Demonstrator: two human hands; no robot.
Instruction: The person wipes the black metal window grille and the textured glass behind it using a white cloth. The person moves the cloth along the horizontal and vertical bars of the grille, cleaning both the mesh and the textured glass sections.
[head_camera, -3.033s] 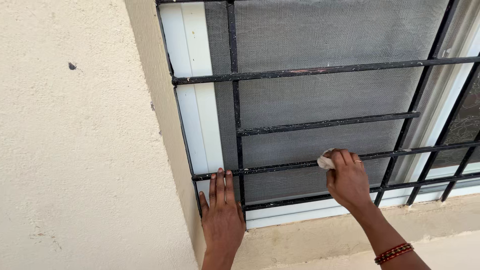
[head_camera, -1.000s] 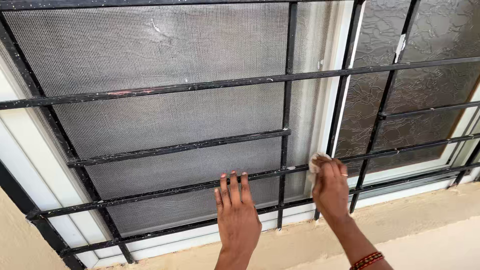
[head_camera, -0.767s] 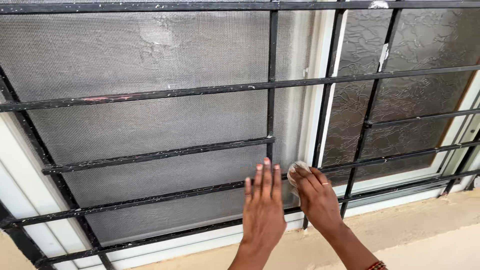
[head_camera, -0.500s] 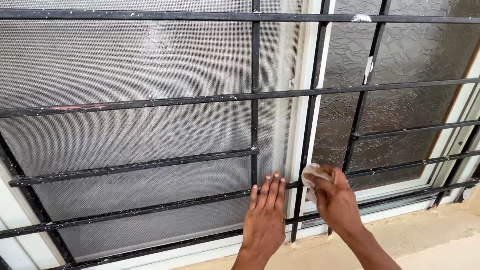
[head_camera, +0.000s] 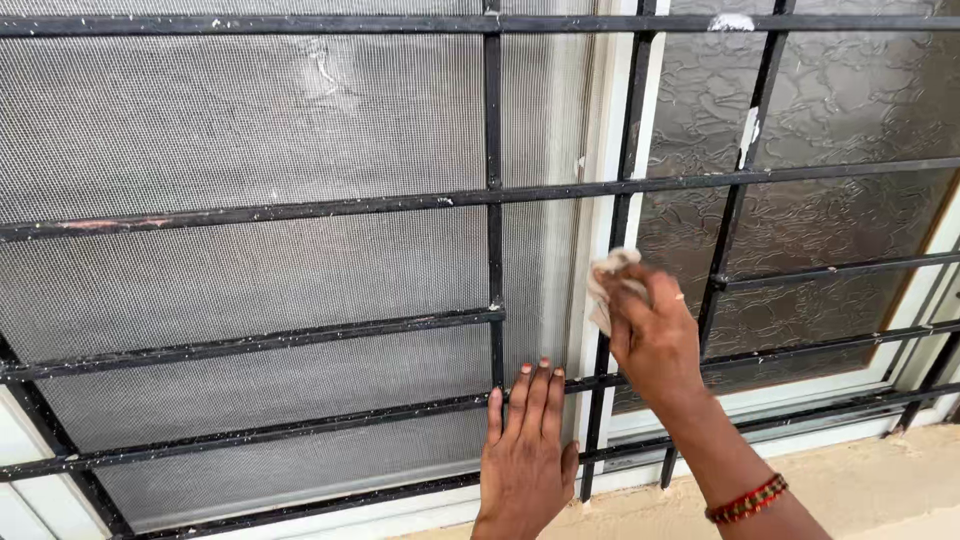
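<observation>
Small white cloth, crumpled into a wad, pinched under the fingertips of the right hand and pressed against an upright black bar of the window grille. Black metal grille, flecked with pale specks, crossing in horizontal and vertical bars; lower horizontal bar lying under the flat fingers of the left hand, just below and left of the cloth.
</observation>
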